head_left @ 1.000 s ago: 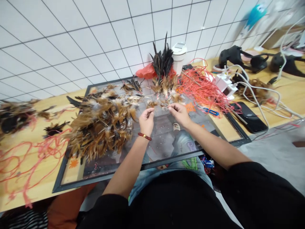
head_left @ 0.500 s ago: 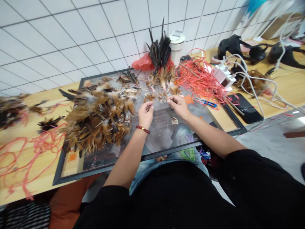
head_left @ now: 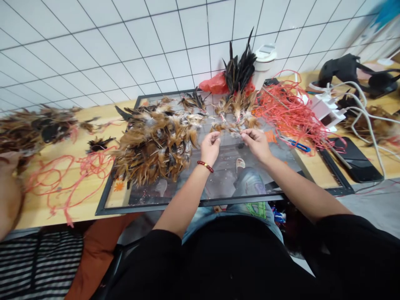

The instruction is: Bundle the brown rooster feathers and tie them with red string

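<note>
My left hand (head_left: 211,146) is closed in a pinch above the glass panel (head_left: 218,175), a beaded bracelet on its wrist. A short gap to the right, my right hand (head_left: 256,145) also pinches with thumb and forefinger. Whatever lies between the fingertips of either hand is too small to make out. Just beyond them are small brown feather bunches (head_left: 242,109) with pale stems. A large heap of brown feathers (head_left: 156,146) covers the panel's left part. Black feathers (head_left: 239,71) stand upright at the back beside a red plastic bag (head_left: 214,83).
Red raffia string (head_left: 281,106) is heaped at right, near a blue cutter (head_left: 299,145), a phone (head_left: 359,160) and white chargers (head_left: 325,109). A white cup (head_left: 265,64) stands by the tiled wall. At far left are another person's arm (head_left: 9,191) and more feathers (head_left: 46,125).
The view has turned left, so everything sits further right in the picture. Another person's arm now shows at the left edge. Both my hands keep nearly the same pinched pose.
</note>
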The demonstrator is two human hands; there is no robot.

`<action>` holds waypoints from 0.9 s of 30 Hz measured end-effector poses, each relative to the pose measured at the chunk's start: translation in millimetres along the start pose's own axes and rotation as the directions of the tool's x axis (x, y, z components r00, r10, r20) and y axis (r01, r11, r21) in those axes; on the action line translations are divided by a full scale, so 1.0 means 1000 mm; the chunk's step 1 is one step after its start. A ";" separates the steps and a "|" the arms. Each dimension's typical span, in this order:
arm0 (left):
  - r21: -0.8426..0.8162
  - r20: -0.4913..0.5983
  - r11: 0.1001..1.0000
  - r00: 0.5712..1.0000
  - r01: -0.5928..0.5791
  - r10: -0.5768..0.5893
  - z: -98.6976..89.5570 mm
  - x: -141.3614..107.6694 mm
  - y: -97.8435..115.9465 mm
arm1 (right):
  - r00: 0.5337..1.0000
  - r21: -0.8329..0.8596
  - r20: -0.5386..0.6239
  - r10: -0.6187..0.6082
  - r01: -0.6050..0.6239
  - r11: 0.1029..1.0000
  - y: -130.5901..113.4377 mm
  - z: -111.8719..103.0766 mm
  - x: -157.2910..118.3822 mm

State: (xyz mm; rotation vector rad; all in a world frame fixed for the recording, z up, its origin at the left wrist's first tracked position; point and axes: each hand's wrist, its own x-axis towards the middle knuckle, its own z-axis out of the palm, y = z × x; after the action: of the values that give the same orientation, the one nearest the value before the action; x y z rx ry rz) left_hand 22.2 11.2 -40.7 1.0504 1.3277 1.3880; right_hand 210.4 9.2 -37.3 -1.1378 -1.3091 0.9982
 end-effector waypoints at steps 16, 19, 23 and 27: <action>-0.266 -0.181 0.958 0.970 0.109 -0.160 0.003 -0.007 0.021 | 0.810 -0.781 0.584 -0.054 0.579 0.234 -0.064 0.044 0.076; -0.290 -0.170 0.950 0.971 0.115 -0.170 0.003 -0.007 0.022 | 0.855 -0.827 0.519 -0.014 0.506 0.245 -0.067 0.072 0.099; -0.290 -0.169 0.948 0.968 0.129 -0.183 0.003 -0.007 0.023 | 0.900 -0.874 0.434 0.039 0.410 0.262 -0.057 0.107 0.121; -0.304 -0.165 0.943 0.967 0.137 -0.193 0.004 -0.006 0.023 | 0.902 -0.878 0.425 0.081 0.389 0.280 -0.045 0.135 0.132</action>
State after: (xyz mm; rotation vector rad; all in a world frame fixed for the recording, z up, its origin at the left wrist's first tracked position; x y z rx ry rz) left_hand 25.8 5.9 -17.5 0.6056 1.2678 1.5293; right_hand 78.0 137.6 23.0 -1.6643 -2.5006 0.1230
